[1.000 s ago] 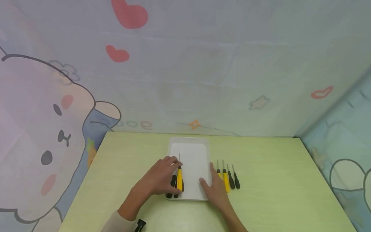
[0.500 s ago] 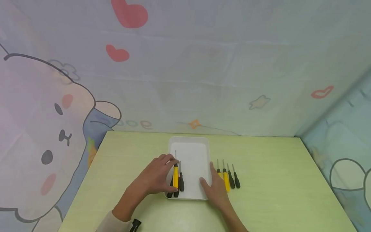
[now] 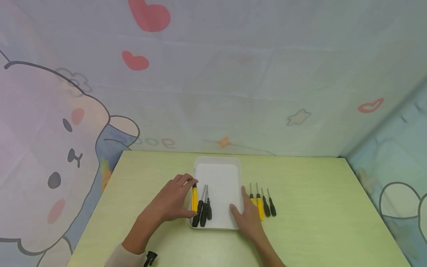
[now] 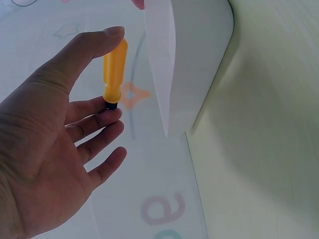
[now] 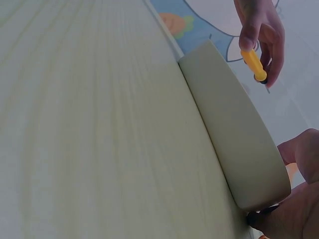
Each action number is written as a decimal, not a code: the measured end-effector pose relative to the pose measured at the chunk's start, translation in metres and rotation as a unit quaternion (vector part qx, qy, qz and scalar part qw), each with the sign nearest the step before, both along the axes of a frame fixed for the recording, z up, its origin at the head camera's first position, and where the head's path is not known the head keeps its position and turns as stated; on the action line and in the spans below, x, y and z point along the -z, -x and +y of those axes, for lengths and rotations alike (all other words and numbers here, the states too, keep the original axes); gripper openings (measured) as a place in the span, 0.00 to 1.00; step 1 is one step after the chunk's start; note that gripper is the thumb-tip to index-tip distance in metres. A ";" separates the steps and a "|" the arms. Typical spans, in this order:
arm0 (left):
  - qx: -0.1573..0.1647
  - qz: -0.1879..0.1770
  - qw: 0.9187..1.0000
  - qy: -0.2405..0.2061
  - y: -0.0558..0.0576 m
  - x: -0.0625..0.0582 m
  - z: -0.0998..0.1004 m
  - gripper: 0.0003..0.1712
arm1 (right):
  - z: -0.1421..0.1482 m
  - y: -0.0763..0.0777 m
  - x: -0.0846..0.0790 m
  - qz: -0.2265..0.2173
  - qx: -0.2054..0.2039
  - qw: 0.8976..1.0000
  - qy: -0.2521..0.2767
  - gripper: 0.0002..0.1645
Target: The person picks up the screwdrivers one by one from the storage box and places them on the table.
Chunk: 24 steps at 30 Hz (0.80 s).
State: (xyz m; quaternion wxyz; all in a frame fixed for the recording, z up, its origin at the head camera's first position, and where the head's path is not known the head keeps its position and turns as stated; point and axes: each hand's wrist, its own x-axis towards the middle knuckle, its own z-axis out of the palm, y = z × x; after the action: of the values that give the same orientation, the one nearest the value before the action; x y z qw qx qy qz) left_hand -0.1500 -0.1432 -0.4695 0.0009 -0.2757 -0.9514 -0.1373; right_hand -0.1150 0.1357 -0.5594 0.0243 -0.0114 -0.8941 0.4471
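Note:
My left hand (image 3: pixel 173 198) pinches a yellow-handled screwdriver (image 3: pixel 194 200) lengthwise, thumb at the handle's end and fingertips near its black collar. In the left wrist view that screwdriver (image 4: pixel 114 69) is off the table, beside the white tray (image 4: pixel 199 59). From the head, it appears over the left rim of the tray (image 3: pixel 221 174). Three black-handled screwdrivers (image 3: pixel 204 215) lie side by side in the tray's near left part. My right hand (image 3: pixel 248 218) grips the tray's right wall, thumb over the inside and fingers outside.
Right of the tray, several screwdrivers lie in a row on the pale green table (image 3: pixel 310 207), yellow-handled ones (image 3: pixel 260 209) and black-handled ones (image 3: pixel 272 208). Part of the row is behind my right hand. A printed cloth (image 3: pixel 233 92) hangs behind the table.
My left hand has moved left with the yellow screwdriver, from above the black screwdrivers to the tray's left rim. The black screwdrivers have come into fuller view. My right hand has stayed in place.

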 end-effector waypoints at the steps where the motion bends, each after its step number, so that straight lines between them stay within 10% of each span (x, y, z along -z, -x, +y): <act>1: -0.002 0.001 1.000 0.002 0.000 0.000 -0.001 0.55 | 0.000 0.000 0.000 0.000 0.000 1.000 -0.001 0.47; 24: -0.036 -0.005 0.998 0.049 0.001 0.000 -0.017 0.53 | 0.001 0.001 0.005 -0.002 0.003 1.000 -0.002 0.48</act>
State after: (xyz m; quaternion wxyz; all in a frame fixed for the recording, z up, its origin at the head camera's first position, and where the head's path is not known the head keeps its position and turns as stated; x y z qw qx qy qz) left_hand -0.1513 -0.1599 -0.4698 -0.0119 -0.2400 -0.9663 -0.0919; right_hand -0.1160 0.1366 -0.5643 0.0242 -0.0151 -0.8950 0.4452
